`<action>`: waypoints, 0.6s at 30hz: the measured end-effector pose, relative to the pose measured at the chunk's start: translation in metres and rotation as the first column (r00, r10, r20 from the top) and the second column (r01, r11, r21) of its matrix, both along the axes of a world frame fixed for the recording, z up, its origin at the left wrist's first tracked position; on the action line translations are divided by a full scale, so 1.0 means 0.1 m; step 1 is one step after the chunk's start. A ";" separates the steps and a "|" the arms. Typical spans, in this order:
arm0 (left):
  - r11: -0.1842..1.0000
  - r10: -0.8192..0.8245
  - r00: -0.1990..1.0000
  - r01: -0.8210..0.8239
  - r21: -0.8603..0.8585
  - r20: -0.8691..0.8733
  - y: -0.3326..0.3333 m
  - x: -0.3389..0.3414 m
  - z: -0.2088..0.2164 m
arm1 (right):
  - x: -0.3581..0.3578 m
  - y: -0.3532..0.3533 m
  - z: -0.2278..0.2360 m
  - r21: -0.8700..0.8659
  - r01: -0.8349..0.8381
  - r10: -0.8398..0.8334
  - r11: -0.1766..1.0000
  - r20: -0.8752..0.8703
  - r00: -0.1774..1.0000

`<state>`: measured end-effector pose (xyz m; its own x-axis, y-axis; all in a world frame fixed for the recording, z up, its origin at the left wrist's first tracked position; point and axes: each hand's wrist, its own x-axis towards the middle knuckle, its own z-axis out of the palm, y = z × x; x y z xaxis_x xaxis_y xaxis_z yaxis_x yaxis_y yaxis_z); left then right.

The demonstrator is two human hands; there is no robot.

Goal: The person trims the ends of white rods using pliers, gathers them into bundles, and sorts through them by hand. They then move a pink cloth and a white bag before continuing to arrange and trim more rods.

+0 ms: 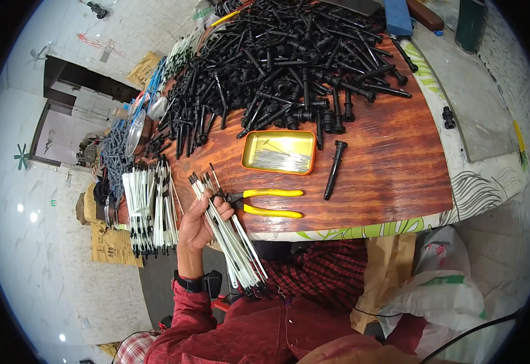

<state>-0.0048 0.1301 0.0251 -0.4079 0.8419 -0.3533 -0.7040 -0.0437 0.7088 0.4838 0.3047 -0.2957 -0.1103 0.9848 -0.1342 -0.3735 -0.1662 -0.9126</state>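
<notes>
Workshop, heaped black parts (265, 67) (a great many), yellow-handled pliers (273, 193), wooden table (392, 158)

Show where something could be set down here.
Free: the wood from the lone black tube to the cloth on the right, and a strip between tin and pliers. Crowded: the back, under black parts, and the left edge, under white rods.

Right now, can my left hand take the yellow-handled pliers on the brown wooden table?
Probably not freely: your left hand grips thin white sticks, though the pliers lie close by.
</notes>
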 end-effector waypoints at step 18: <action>0.999 -0.015 0.999 0.013 -0.035 -0.040 -0.03 0.00 -0.02 | 0.69 -0.73 0.16 -0.213 0.159 -0.140 0.964 0.101 0.985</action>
<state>-0.0045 0.1271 0.0233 -0.4105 0.8353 -0.3658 -0.6756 -0.0092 0.7372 0.5533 0.2318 -0.2797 0.0569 0.9343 -0.3518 -0.3324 -0.3145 -0.8892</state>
